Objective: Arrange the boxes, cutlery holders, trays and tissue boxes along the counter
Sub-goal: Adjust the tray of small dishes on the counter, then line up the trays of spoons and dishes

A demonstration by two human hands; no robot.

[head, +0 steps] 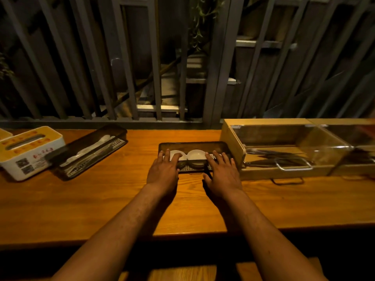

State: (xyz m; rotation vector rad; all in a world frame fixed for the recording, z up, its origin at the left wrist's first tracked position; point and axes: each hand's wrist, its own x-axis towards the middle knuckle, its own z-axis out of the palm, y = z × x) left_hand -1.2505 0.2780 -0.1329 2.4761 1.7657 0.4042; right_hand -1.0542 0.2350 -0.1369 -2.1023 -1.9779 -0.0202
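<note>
A dark see-through lidded box holding small white dishes sits in the middle of the wooden counter. My left hand lies on its left part and my right hand on its right part, fingers spread over the lid, thumbs at the near side. To the left lies a similar dark cutlery holder, angled, with white spoons inside. Further left stands a white and yellow tissue box. On the right sits a wooden tray with a clear cover and metal tongs.
A dark metal railing runs right behind the counter's far edge. A second tissue box peeks in at the far left. Bare counter lies between the boxes and the near edge. A wooden bench shows below.
</note>
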